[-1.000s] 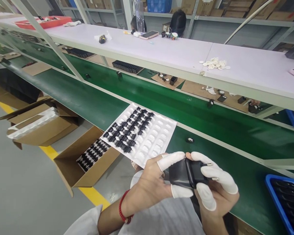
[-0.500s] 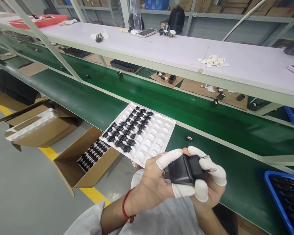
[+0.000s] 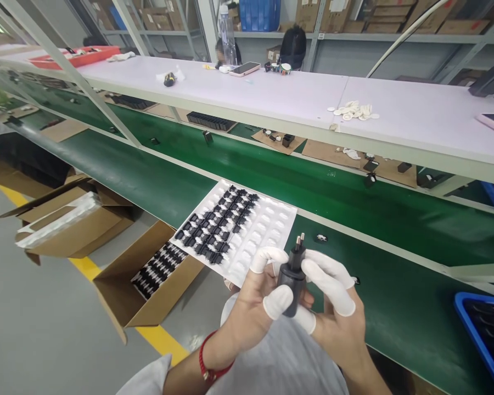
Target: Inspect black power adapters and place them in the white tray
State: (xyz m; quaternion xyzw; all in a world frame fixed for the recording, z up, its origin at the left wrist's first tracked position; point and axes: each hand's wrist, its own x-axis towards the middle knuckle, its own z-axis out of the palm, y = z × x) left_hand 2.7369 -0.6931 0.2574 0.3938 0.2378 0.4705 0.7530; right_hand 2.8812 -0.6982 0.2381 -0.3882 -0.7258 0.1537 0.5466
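A black plug adapter (image 3: 291, 278) with two metal pins pointing up is held between both hands in front of my body. My left hand (image 3: 257, 299), with white finger cots on its fingertips and a red bracelet at the wrist, grips the adapter's left side between thumb and fingers. On the other side, my right hand (image 3: 337, 307), also in white finger cots, pinches it near the pin end. Just beyond the left hand lies a white blister tray (image 3: 267, 230), partly filled with rows of black parts (image 3: 208, 230). A small part (image 3: 321, 237) rests on the green surface behind the adapter.
An open carton (image 3: 119, 285) with a filled tray inside stands on the floor at left, another carton (image 3: 72, 225) behind it. A blue crate (image 3: 463, 312) of black parts sits at right. Above the green belt (image 3: 255, 170) runs a white shelf (image 3: 304, 99) bearing finger cots (image 3: 354, 111).
The adapter has turned from lying sideways to upright, its pins now pointing up. My right fingers have shifted around it, and both hands have moved slightly left. The camera view has tilted a little.
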